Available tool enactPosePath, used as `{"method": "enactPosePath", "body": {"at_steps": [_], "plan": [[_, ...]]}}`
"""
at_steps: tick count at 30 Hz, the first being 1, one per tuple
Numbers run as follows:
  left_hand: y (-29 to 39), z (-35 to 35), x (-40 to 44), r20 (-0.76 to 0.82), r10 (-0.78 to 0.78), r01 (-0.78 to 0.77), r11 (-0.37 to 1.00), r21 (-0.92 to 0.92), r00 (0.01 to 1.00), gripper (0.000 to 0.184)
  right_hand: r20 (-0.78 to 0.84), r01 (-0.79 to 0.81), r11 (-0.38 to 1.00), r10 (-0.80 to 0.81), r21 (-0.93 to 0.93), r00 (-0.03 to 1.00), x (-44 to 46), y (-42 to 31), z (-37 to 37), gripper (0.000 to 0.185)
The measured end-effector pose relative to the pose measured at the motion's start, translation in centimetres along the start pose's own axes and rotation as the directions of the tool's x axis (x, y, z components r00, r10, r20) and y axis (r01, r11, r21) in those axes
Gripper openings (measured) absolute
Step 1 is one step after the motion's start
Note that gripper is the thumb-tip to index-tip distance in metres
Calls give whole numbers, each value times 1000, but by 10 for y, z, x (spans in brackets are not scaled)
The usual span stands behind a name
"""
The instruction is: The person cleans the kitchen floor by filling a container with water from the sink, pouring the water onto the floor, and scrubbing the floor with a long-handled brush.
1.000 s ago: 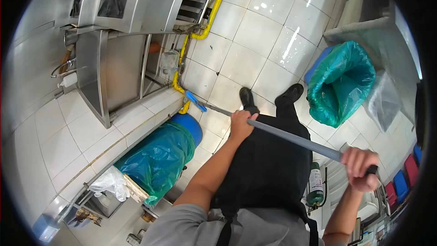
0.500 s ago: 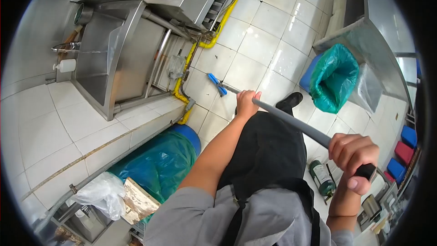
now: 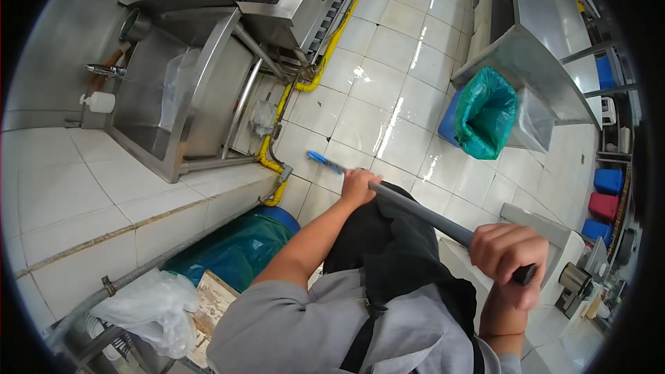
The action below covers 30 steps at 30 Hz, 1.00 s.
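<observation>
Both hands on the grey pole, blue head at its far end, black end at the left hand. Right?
No: the head-camera view shows the black end at the right hand, not the left hand. Both hands do hold the grey pole, blue head at its far end.

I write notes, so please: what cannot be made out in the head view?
Head view:
Grey pole: parts covered by left hand and right hand.
Blue tip: exact shape, too small.
Stove: far end cut off by top edge.
Green bag: inner bottom, hidden by folds.
</observation>
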<state>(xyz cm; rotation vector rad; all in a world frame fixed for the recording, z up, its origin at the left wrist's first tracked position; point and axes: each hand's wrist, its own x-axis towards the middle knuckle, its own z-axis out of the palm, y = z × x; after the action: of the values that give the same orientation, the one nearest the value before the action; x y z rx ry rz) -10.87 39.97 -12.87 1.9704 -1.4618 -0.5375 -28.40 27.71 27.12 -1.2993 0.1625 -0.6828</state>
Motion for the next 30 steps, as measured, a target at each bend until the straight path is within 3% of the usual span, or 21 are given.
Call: {"method": "enactPosePath", "body": {"at_steps": [2, 5, 11, 13, 15, 16, 17, 19, 23, 24, 26, 27, 29, 30], "plan": [[-4, -4, 9, -92, -65, 62, 997, -41, 994, 32, 189, -9, 1000, 10, -8, 982, -13, 7, 10, 34], [-16, -5, 26, -186, -91, 85, 996, -39, 978, 34, 287, 16, 988, 30, -157, 957, -28, 17, 37, 34], [13, -40, -19, -119, -26, 14, 995, -94, 993, 25, 519, 129, 969, -1, -212, 855, -72, -11, 75, 32], [21, -47, -49, -74, 41, -50, 992, -119, 996, 23, 484, 114, 971, 2, -211, 875, -97, -22, 85, 33], [16, -52, -77, 24, 69, -68, 995, -68, 997, 22, 232, 68, 992, -41, -110, 972, -117, -21, 95, 24], [10, -47, -88, 1, 59, -59, 996, -62, 998, 22, 45, -7, 990, 13, -137, 999, -126, -18, 100, 23], [4, -40, -97, -18, 55, -56, 997, -62, 998, 23, -25, -11, 993, 8, -117, 1000, -129, -9, 99, 23], [-7, -26, -115, -66, -6, 4, 1000, -27, 998, 24, -40, -1, 998, -2, -63, 999, -135, 5, 92, 24], [0, -13, -122, -375, -76, 43, 994, -96, 924, 26, 322, 28, 999, -22, -14, 947, -126, -2, 92, 28], [2, -13, -113, -359, -67, 28, 993, -113, 931, 26, 301, 24, 999, -13, -33, 953, -122, -4, 92, 28], [0, -16, -99, -415, -191, 144, 979, -142, 890, 29, 257, 54, 996, -69, 65, 964, -104, -3, 90, 28], [-5, -20, -89, -368, -118, 84, 991, -108, 922, 30, 280, 35, 995, -59, 91, 958, -94, -1, 88, 28], [-21, -27, -66, -295, -24, 3, 997, -72, 955, 32, 31, 68, 997, -69, 32, 997, -77, 6, 82, 28], [-27, -31, -57, -273, -20, 4, 998, -57, 962, 31, 81, 84, 996, -87, 34, 993, -66, 16, 77, 29]]}}
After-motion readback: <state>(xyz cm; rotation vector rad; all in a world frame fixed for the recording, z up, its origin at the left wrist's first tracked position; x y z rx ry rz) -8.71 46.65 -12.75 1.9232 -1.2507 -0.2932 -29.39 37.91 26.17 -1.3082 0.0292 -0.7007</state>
